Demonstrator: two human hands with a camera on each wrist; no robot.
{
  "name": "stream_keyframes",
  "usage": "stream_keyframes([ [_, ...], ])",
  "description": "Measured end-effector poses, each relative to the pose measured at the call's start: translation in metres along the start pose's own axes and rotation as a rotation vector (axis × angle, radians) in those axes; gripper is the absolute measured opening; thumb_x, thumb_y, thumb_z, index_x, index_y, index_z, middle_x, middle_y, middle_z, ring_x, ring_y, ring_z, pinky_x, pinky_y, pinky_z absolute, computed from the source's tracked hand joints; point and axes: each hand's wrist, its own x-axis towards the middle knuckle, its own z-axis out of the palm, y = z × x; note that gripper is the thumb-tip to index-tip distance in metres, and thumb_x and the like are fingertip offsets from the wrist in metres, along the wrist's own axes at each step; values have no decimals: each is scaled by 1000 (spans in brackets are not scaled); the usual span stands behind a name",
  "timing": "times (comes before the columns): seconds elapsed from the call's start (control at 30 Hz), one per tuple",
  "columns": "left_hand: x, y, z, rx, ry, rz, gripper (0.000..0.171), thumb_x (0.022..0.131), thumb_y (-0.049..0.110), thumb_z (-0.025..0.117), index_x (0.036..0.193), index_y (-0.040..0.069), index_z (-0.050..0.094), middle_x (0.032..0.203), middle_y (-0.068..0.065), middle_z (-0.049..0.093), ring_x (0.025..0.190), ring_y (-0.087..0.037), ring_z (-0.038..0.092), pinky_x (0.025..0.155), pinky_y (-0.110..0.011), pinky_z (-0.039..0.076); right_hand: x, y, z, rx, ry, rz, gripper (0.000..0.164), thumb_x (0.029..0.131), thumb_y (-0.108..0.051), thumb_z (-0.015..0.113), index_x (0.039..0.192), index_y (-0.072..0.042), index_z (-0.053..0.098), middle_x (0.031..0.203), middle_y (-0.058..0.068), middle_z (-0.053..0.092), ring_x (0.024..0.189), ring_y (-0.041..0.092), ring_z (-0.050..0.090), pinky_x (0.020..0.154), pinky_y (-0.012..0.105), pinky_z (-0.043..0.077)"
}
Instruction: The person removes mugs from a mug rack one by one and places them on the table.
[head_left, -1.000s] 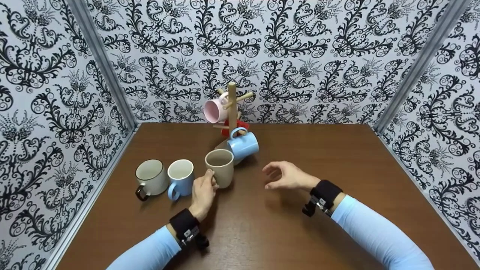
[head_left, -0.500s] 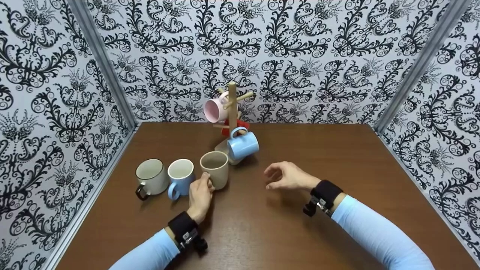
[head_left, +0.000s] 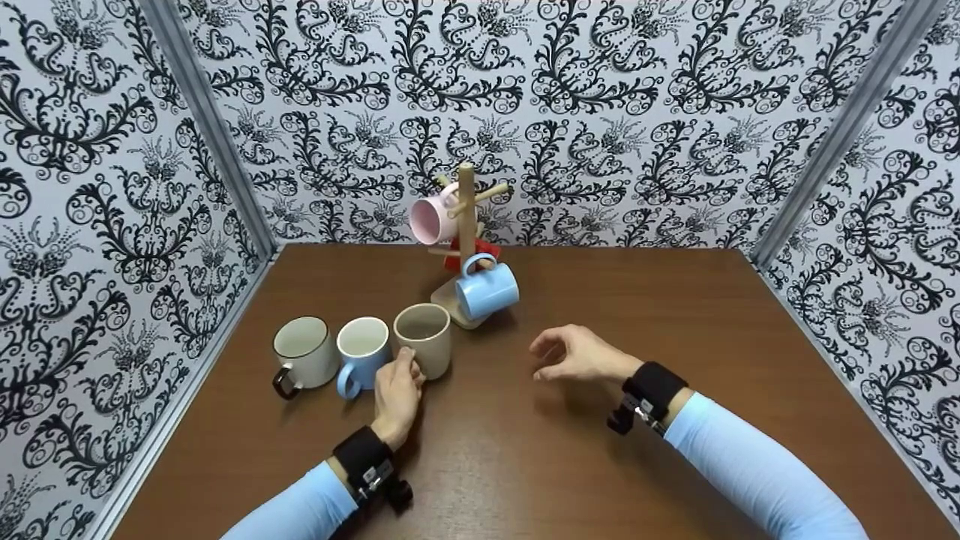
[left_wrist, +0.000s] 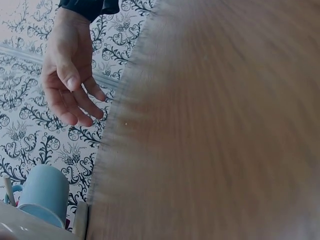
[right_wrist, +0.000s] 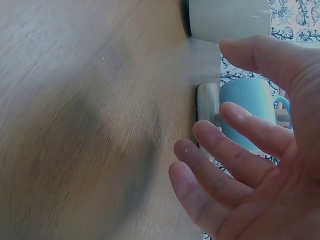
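Observation:
My left hand pinches the handle side of a beige mug; the handle itself is hidden behind the fingers. The mug stands upright, its mouth facing up, close to the right of a blue mug with a white inside. Further left is a white mug with a dark rim and dark handle. Over the right part of the table my right hand hovers with loosely bent fingers and nothing in them. In the left wrist view only a strip of the beige mug shows at the bottom corner.
Behind the beige mug stands a wooden mug tree. A pink mug hangs high on it, a light blue mug low at the front, and a red thing shows behind the post. Patterned walls enclose the brown table.
My left hand has shifted the beige mug left, away from the mug tree and up to the blue mug. The right hand has stayed almost still.

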Motion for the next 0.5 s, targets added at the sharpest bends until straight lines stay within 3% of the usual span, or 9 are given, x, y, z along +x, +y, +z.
stream_keyframes([
  [0.2,-4,-4,-4,-15,-33,-20,54,113,24,43,60,14,39,56,6,34,48,-8,30,46,-21,25,-1,1,1,4,1,-1,45,84,-19,87,122,0,72,116,19,75,103,34,74,91,43,59],
  [0.4,-12,-6,-5,-67,-86,-62,53,114,26,40,63,12,37,58,6,31,46,-8,25,44,-22,23,-3,4,2,13,-4,-18,45,85,-19,87,122,2,72,116,20,75,104,36,74,94,55,58],
  [0.5,-12,-6,-5,-69,-89,-71,53,115,29,38,64,13,39,58,8,31,44,-7,26,42,-22,24,-3,4,3,8,-1,-26,44,85,-20,86,121,2,72,116,20,76,103,35,75,95,56,57],
])
